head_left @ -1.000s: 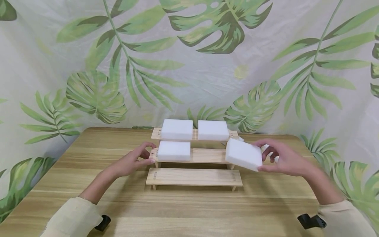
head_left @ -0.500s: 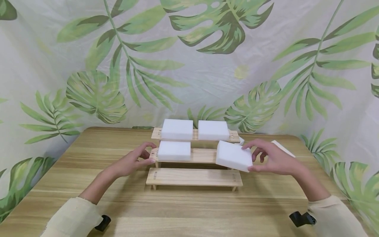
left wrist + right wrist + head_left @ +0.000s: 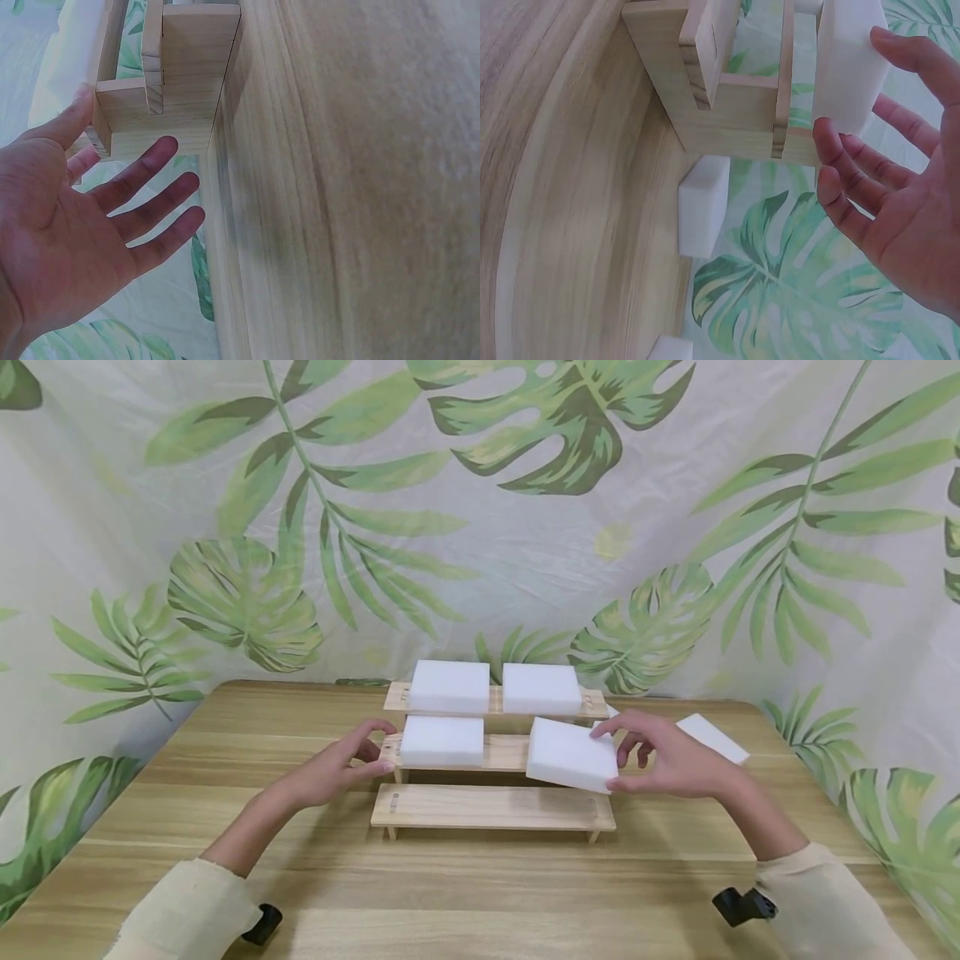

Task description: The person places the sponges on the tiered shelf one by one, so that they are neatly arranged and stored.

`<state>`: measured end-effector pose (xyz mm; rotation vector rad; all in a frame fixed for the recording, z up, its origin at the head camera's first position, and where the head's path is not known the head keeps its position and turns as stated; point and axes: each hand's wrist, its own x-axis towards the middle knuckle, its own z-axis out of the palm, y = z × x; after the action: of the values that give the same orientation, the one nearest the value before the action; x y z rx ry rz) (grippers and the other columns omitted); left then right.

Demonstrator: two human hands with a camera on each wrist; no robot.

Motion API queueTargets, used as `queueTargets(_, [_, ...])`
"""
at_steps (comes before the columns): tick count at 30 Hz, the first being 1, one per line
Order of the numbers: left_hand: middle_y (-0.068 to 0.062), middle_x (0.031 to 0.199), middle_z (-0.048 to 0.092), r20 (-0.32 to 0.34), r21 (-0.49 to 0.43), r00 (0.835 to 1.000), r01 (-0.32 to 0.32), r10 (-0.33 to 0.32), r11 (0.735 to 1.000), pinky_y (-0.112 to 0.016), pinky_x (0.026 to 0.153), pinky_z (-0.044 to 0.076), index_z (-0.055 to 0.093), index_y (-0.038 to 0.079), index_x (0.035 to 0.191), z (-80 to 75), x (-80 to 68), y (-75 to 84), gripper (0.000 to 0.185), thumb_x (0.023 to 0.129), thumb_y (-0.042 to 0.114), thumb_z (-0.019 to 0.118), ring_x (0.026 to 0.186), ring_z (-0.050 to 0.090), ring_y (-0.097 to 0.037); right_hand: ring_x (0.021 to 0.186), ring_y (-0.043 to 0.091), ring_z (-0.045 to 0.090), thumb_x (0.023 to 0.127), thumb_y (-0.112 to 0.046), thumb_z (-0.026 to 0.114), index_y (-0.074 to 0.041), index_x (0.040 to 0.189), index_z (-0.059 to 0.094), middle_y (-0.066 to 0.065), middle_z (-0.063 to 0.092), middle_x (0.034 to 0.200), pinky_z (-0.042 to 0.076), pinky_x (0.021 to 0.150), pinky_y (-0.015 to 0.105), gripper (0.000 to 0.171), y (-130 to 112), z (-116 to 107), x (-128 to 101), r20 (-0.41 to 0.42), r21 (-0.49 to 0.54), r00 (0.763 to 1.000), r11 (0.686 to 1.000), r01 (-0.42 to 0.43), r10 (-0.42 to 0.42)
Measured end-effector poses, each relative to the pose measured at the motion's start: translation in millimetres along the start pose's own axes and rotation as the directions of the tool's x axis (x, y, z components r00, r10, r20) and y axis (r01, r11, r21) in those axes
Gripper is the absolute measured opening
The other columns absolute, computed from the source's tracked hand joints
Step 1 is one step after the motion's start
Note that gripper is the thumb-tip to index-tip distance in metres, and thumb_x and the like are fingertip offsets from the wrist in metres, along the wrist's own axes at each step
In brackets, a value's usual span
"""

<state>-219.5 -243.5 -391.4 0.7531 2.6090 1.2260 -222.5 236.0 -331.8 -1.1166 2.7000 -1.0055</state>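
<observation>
A three-step wooden stand (image 3: 491, 807) sits mid-table. Two white foam blocks (image 3: 448, 686) (image 3: 540, 688) lie on its top step and one block (image 3: 441, 741) on the left of the middle step. My right hand (image 3: 604, 759) pinches another white foam block (image 3: 566, 752), tilted, over the right part of the middle step. In the right wrist view that block (image 3: 851, 60) sits between thumb and fingers of the right hand (image 3: 855, 86), beside the stand (image 3: 727, 112). My left hand (image 3: 386, 748) is flat, fingers straight, its thumb touching the stand's left end (image 3: 180, 97); left hand (image 3: 112, 217) holds nothing.
A loose white block (image 3: 712, 737) lies on the wooden table (image 3: 480, 893) right of the stand, seen also as block (image 3: 703, 204), with another block (image 3: 671, 349) near it. A leaf-print cloth (image 3: 480, 527) hangs behind the table.
My right hand has carried its foam block leftwards, from beside the stand's right end to over the middle step. The left hand has stayed put.
</observation>
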Motion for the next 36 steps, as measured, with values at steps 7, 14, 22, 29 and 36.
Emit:
queueTargets(7, [-0.012,0.107,0.068,-0.004,-0.008,1.0,-0.018,0.018,1.0,-0.042,0.085,0.053,0.038,0.002,0.145,-0.2,1.1,1.7,0.05,0.106,0.021,0.062,0.104,0.064,-0.026,0.083,0.018,0.068,0.082,-0.022,0.088,-0.015,0.128,0.064,-0.008,0.064,0.091,0.051,0.073,0.033,0.053,-0.9,0.2,6.0,-0.001,-0.032,1.0,0.999,0.001,-0.001])
queueTargets(14, [-0.019,0.108,0.067,0.01,-0.006,1.0,-0.002,0.002,1.0,-0.044,0.085,0.052,0.035,0.004,0.145,0.7,-0.9,0.2,0.048,0.107,0.022,0.06,0.104,0.065,-0.03,0.083,0.024,0.068,0.082,-0.022,0.088,-0.012,0.127,0.065,-0.006,0.066,0.089,0.05,0.073,0.034,0.051,-2.1,2.2,10.8,0.013,0.002,1.0,1.0,0.01,-0.01])
queueTargets(22, [-0.014,0.107,0.067,0.004,-0.003,1.0,-0.016,0.016,1.0,-0.043,0.085,0.052,0.035,0.002,0.147,0.0,-1.4,0.5,0.052,0.107,0.022,0.061,0.103,0.063,-0.025,0.082,0.021,0.068,0.083,-0.021,0.088,-0.011,0.127,0.064,-0.003,0.067,0.088,0.051,0.073,0.038,0.051,-2.8,3.9,15.4,0.028,-0.007,1.0,1.0,0.013,-0.013])
queueTargets(29, [-0.017,0.108,0.067,0.009,-0.005,1.0,-0.01,0.01,1.0,-0.044,0.086,0.052,0.034,0.004,0.146,0.7,-0.6,-1.3,0.049,0.108,0.022,0.059,0.104,0.064,-0.027,0.085,0.02,0.068,0.083,-0.023,0.088,-0.011,0.127,0.065,0.001,0.068,0.09,0.053,0.073,0.041,0.052,-1.3,9.0,20.9,0.028,-0.022,1.0,1.0,0.009,-0.008])
queueTargets(36, [-0.017,0.108,0.067,0.017,-0.007,1.0,0.0,0.0,1.0,-0.047,0.087,0.051,0.033,0.003,0.146,1.1,-0.1,-3.4,0.05,0.108,0.024,0.058,0.104,0.064,-0.029,0.086,0.022,0.067,0.083,-0.02,0.088,-0.007,0.127,0.065,0.002,0.066,0.094,0.053,0.07,0.042,0.052,-3.3,14.6,26.3,0.033,-0.007,0.999,0.999,0.036,-0.036])
